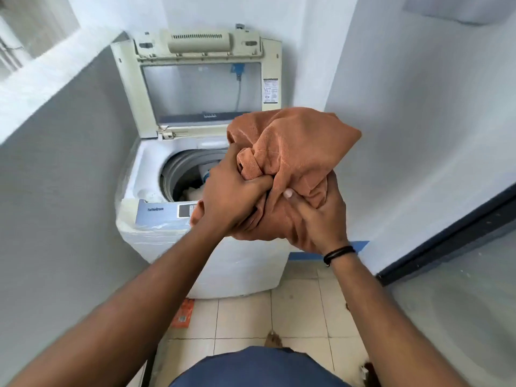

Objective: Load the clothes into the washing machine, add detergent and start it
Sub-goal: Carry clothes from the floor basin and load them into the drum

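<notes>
Here, both hands clutch the bunched orange cloth [293, 152] above the washing machine [173, 227], left hand [231, 199] nearer the open drum [184, 174], which lies down-left of the bundle; right hand [321, 219] grips its underside, lid [195, 88] upright behind.

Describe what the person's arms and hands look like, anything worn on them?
Both forearms are bare, with no sleeves in view. The right hand has a thin black cord bracelet round its wrist. The left hand wears nothing: no ring, watch or glove shows.
</notes>
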Demonstrator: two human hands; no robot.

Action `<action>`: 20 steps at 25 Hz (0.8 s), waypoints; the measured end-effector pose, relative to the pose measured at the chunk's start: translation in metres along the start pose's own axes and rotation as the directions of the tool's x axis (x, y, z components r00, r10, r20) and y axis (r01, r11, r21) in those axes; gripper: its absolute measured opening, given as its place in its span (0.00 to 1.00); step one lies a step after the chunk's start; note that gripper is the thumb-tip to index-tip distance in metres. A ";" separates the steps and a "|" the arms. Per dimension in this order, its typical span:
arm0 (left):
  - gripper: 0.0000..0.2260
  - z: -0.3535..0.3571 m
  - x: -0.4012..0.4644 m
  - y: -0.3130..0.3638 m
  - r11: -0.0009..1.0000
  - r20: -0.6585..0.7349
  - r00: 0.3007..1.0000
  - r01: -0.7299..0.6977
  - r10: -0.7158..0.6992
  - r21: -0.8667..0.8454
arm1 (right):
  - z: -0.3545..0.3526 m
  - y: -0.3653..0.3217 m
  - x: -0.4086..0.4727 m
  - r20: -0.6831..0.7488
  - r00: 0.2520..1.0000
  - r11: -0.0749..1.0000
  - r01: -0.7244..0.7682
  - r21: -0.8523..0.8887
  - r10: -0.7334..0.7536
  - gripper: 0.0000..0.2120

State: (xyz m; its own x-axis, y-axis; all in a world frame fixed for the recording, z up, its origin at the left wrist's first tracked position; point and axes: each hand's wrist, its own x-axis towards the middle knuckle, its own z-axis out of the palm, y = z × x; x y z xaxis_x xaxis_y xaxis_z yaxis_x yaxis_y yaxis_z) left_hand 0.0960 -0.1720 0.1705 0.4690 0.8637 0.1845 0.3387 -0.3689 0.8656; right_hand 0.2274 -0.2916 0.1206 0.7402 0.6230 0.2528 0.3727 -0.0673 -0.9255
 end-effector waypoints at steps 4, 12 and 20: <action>0.22 -0.030 0.058 0.006 0.999 -0.147 0.989 -0.024 0.031 0.048 | 0.046 -0.015 0.075 0.138 0.986 0.995 0.092 0.043 -0.097 0.26; 0.34 -0.062 0.157 -0.072 0.922 -0.172 0.979 -0.031 0.105 0.385 | 0.139 -0.003 0.172 0.306 0.920 0.881 0.342 -0.326 -0.244 0.29; 0.29 -0.055 0.199 -0.160 0.937 -0.040 0.994 0.112 -0.104 0.331 | 0.182 0.023 0.200 0.350 0.925 0.744 0.338 -0.577 -0.149 0.14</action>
State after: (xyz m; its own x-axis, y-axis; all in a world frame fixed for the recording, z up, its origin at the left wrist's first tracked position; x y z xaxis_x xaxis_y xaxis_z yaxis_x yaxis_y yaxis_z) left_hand 0.0899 0.0780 0.0940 0.3982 0.9104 0.1118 0.6393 -0.3629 0.6779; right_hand 0.2823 -0.0264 0.0988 0.4334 0.8588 0.2733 0.8501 -0.2889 -0.4404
